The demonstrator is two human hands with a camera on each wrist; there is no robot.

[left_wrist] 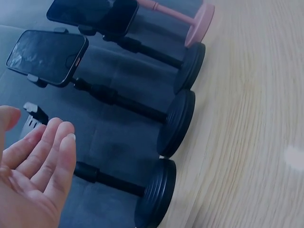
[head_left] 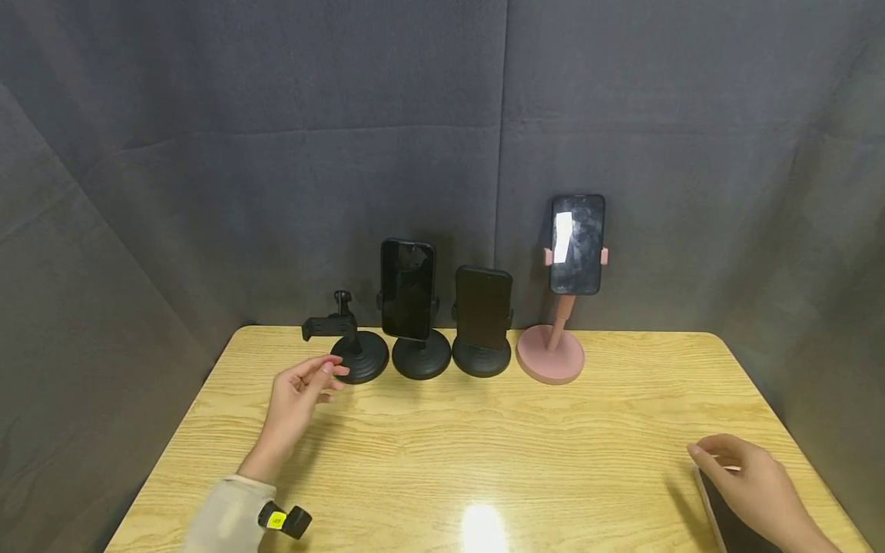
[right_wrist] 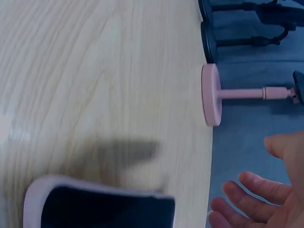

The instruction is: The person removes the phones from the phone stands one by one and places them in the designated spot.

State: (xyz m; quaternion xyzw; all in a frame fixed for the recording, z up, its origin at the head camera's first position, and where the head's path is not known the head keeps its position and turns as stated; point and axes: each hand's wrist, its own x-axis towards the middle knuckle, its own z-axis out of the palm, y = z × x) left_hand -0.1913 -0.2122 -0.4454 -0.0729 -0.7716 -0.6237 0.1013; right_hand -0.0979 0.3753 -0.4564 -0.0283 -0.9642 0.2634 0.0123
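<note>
My left hand (head_left: 293, 403) hovers with relaxed fingers just in front of a black phone stand (head_left: 361, 358), whose clamp holds no phone. In the left wrist view the left hand's fingers (left_wrist: 59, 166) are extended, partly covering that stand's clamp. Above a flat slab with a dark face and pale pink rim (right_wrist: 35, 209), probably a tablet, is my right hand (head_left: 754, 484). Its fingers bend loosely around nothing. This slab (head_left: 736, 530) lies at the table's right front, partly hidden by the right hand.
Two more black stands hold a phone (head_left: 408, 288) and another phone (head_left: 483, 307) in the row. A taller pink stand (head_left: 551, 355) on their right carries a dark phone (head_left: 578, 246). Behind the wooden table (head_left: 442, 453) hangs a grey curtain (head_left: 311, 177).
</note>
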